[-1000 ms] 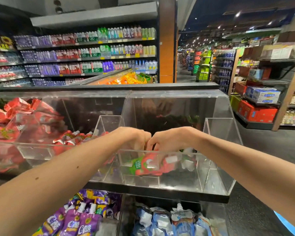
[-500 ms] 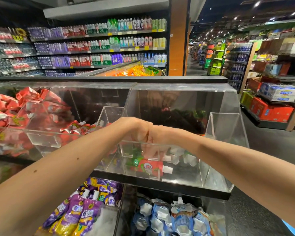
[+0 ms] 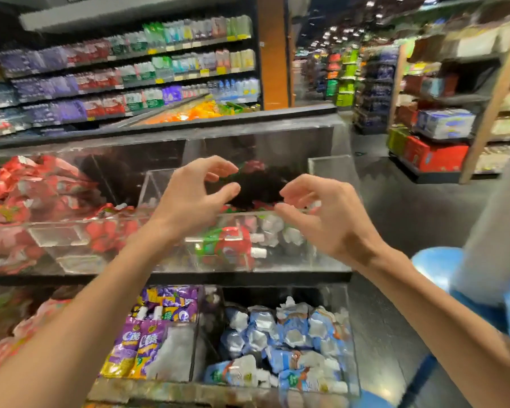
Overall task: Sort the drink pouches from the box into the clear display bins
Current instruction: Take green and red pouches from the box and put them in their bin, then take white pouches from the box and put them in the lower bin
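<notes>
Red and green drink pouches (image 3: 233, 245) with white caps lie in the upper right clear bin (image 3: 292, 263). My left hand (image 3: 189, 198) hovers above that bin's front edge, fingers loosely curved and holding nothing. My right hand (image 3: 321, 213) hovers beside it at the same height, also bare. Both hands are apart from the pouches. The picture is blurred by motion.
The upper left bin holds red pouches (image 3: 27, 201). Below sit purple and yellow pouches (image 3: 147, 331) and blue and silver pouches (image 3: 283, 340) in lower bins. A blue object (image 3: 436, 263) and grey cloth (image 3: 495, 231) are at my right. Shelves of bottles (image 3: 130, 72) stand behind.
Both hands have lifted out of the upper right bin and spread apart, letting go of the red and green pouches, which stay inside. The view has swung slightly.
</notes>
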